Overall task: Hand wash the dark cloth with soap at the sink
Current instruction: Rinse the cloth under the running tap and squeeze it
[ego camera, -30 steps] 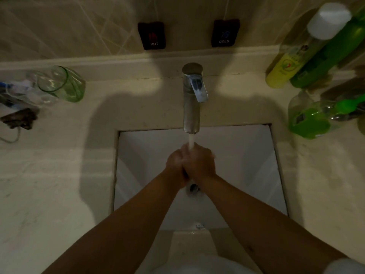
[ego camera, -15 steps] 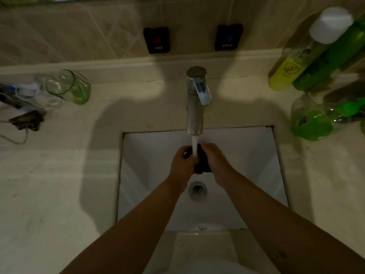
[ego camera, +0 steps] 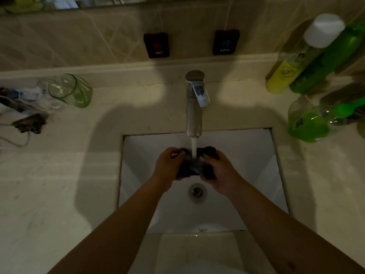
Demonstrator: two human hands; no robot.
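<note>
The left hand (ego camera: pixel 167 167) and the right hand (ego camera: pixel 219 171) each grip one end of the cloth (ego camera: pixel 192 168), fingers curled around it and thumbs on top. The cloth is dark, bunched and stretched between the two hands, directly over the sink (ego camera: pixel 256 175) and just above the drain (ego camera: pixel 196 191). A stream of water (ego camera: pixel 194 149) falls from the tap (ego camera: pixel 194 107) and strikes the cloth at its middle, between the hands. The tap is chrome, stands on the counter (ego camera: pixel 59 184) behind the sink, and its lever points toward the person. The sink is white and rectangular, set below the pale counter. Both forearms reach in from the lower edge of the view. On the tiled wall (ego camera: pixel 79 36) above the tap are two dark tags, one marked HOT (ego camera: pixel 157 45) on the left and one marked COLD (ego camera: pixel 226 42) on the right. A green-tinted glass (ego camera: pixel 71 90) lies tilted on the counter at the left, next to blurred items that cannot be identified. At the right stand a yellow bottle (ego camera: pixel 282 76) with a white cap, a green bottle (ego camera: pixel 324 64) touching it, and nearer the sink a clear bottle (ego camera: pixel 308 123) part-filled with green liquid. The scene is dim.
</note>
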